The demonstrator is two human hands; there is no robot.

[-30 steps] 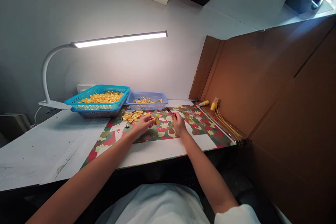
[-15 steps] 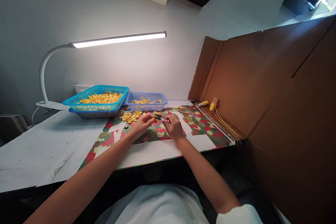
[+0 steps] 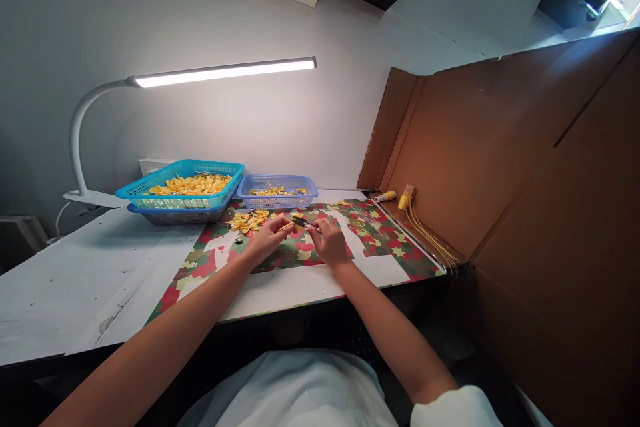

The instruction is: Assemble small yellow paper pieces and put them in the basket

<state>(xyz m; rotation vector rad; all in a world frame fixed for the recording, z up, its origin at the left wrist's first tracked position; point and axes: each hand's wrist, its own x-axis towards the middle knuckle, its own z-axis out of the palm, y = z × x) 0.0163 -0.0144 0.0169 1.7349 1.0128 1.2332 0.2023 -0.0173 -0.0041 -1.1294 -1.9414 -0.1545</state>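
Note:
My left hand is closed in a pinch on a thin yellow piece over the patterned sheet. Facing it, my right hand grips a small dark-tipped tool, whose tip points left at the yellow piece. Whether the two touch is too small to tell. Just behind my left hand lies a pile of yellow petal-like pieces, with a small round metal object in front of it.
A teal basket of yellow pieces sits on a blue one, beside a lavender basket. A lamp reaches over the table. Cardboard stands at the right, near spools and yellow strands.
Both hands stay close together in nearly the same place. The dark tool tip shows a little more clearly between them, and the view has shifted slightly.

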